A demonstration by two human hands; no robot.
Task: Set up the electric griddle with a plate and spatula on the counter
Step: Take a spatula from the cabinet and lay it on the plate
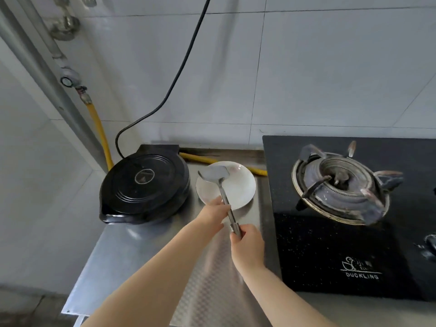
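The black round electric griddle (144, 185) sits shut on the steel counter at the left, its black cord running up the wall. Just right of it stands a white plate (238, 185). A metal spatula (218, 178) lies with its blade over the plate's far left part and its handle pointing toward me. My left hand (213, 212) touches the plate's near rim and the spatula's shaft. My right hand (247, 244) grips the end of the spatula's handle.
A black gas stove (342, 232) with a burner (342, 182) fills the right of the counter. A yellow gas hose (99, 131) runs down the wall and behind the plate. The steel counter (141, 251) ends at the left near the tiled wall.
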